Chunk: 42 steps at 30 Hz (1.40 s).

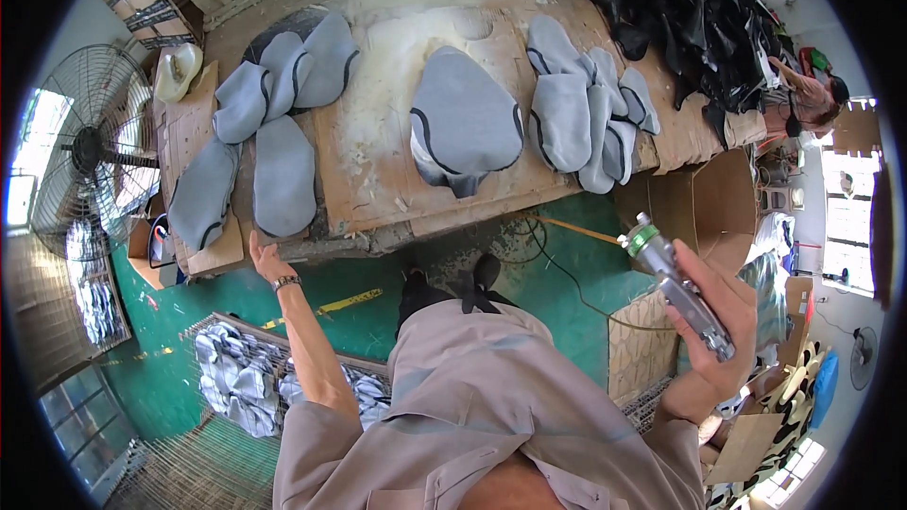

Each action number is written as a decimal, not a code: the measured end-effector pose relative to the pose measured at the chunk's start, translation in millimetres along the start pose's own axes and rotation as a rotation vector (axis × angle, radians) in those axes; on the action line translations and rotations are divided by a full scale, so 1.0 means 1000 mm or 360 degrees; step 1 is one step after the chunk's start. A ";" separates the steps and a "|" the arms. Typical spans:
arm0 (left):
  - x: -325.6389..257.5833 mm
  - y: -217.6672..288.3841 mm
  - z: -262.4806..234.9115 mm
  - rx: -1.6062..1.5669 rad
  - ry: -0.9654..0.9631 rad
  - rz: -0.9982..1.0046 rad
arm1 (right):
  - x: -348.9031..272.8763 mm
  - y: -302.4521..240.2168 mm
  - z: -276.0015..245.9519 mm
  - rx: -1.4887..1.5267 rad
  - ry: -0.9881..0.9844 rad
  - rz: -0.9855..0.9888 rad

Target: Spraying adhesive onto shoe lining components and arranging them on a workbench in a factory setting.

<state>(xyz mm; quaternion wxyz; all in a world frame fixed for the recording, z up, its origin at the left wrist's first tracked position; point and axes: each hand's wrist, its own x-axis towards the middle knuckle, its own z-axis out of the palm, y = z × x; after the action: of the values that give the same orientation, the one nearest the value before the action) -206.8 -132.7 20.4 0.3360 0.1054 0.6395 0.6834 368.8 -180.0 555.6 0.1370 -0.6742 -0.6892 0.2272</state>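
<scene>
My right hand [718,321] grips a metal spray gun [673,283] with a green-ringed nozzle, held up at my right side away from the bench. My left hand [265,260] hangs flat with fingers apart, holding nothing, just below the bench's front edge under a grey seat cover [282,175]. A single grey padded cover with dark piping [465,123] lies alone in the middle of the cardboard-topped bench [378,179]. More grey covers are piled at its left [283,71] and right [586,104].
A heap of black material [680,9] covers the bench's far right. A large fan [90,151] stands at the left. A wire basket of grey pieces [236,368] sits on the green floor. Cardboard boxes [699,198] and another person [808,94] are at the right.
</scene>
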 end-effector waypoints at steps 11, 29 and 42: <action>-0.188 -0.115 -0.093 0.0647 0.0249 -0.0622 | -0.061 0.069 -0.001 -0.0021 0.0373 -0.0143; -0.248 -0.174 -0.152 0.1182 -0.0335 -0.1276 | -0.072 0.020 0.002 0.0175 0.0293 -0.0138; -0.174 -0.173 -0.185 0.1129 -0.0557 -0.1144 | -0.094 -0.107 0.066 -0.0245 0.0269 -0.0459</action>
<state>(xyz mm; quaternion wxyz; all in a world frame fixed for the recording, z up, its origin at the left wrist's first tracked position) -126.0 -392.1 -122.7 0.5942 0.0993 0.7614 0.2394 247.8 -280.2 563.1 0.1736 -0.5936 -0.7801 0.0942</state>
